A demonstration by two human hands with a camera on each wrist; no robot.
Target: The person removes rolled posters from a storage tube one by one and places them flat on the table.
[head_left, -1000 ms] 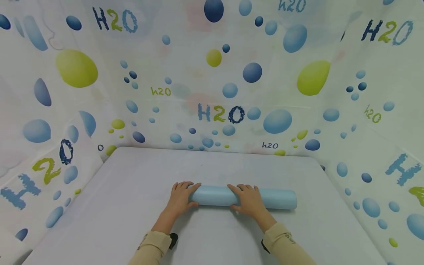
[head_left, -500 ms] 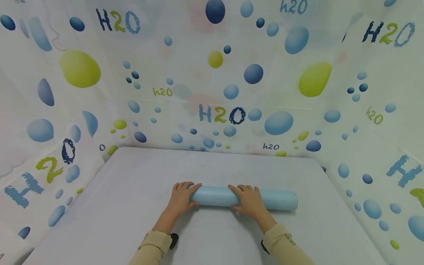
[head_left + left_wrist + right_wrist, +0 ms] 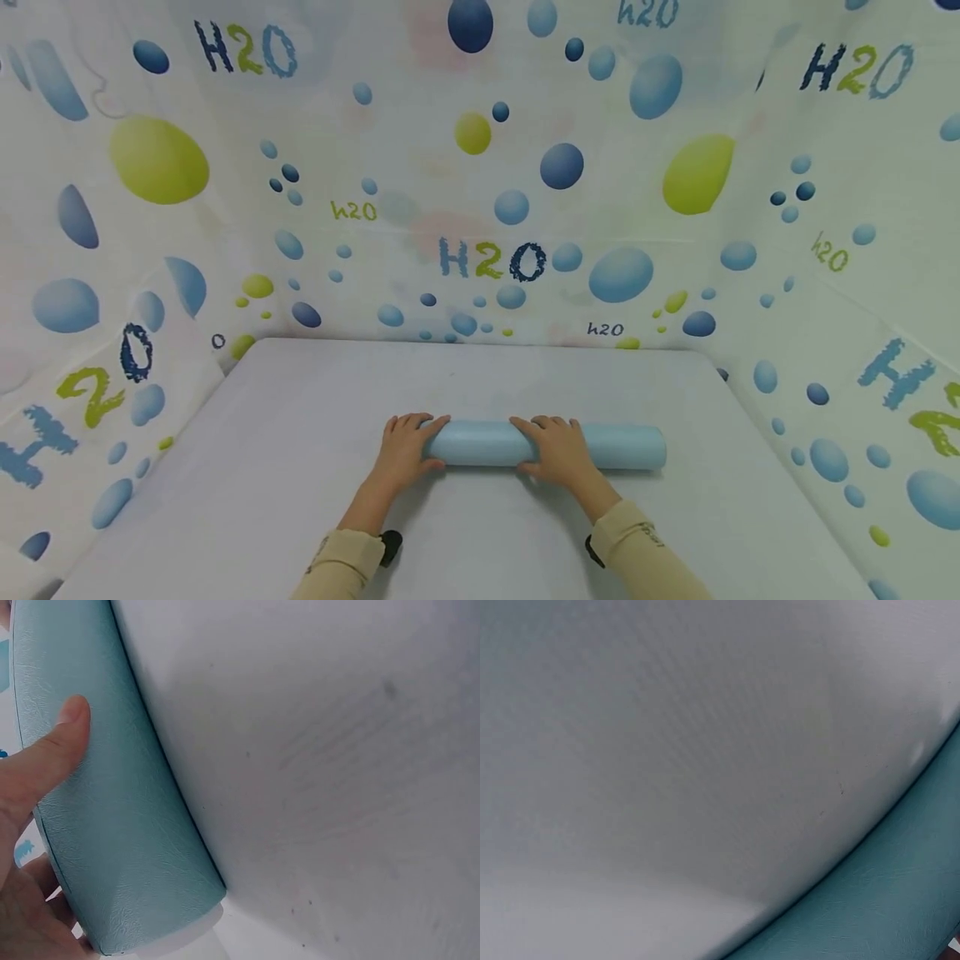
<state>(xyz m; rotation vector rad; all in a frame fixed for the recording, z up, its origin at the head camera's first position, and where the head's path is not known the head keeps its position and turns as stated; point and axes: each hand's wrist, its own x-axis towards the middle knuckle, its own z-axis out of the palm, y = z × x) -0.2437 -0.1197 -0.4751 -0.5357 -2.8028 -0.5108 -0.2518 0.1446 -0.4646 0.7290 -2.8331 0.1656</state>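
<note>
A light blue roll (image 3: 480,443) with a grained, leather-like surface lies crosswise on the white table (image 3: 300,400). My left hand (image 3: 402,450) grips its left end; in the left wrist view the thumb (image 3: 64,750) lies along the roll while the other fingers wrap its far side. A pale edge shows at that end of the roll (image 3: 127,825). Right of the middle, my right hand (image 3: 558,450) holds the roll with fingers over the top and thumb on the near side. The right wrist view catches mostly tabletop, with the roll (image 3: 885,877) across its lower right corner.
Behind the table and along both sides hangs a white sheet (image 3: 420,150) printed with blue and green drops and H2O lettering. The table's far edge (image 3: 480,343) meets this sheet. Beige sleeves (image 3: 645,550) cover the forearms, with a dark band at each wrist.
The head view shifts slightly, moving the whole scene a little left in the frame. Both hands keep the same hold, and the roll stays in place on the table.
</note>
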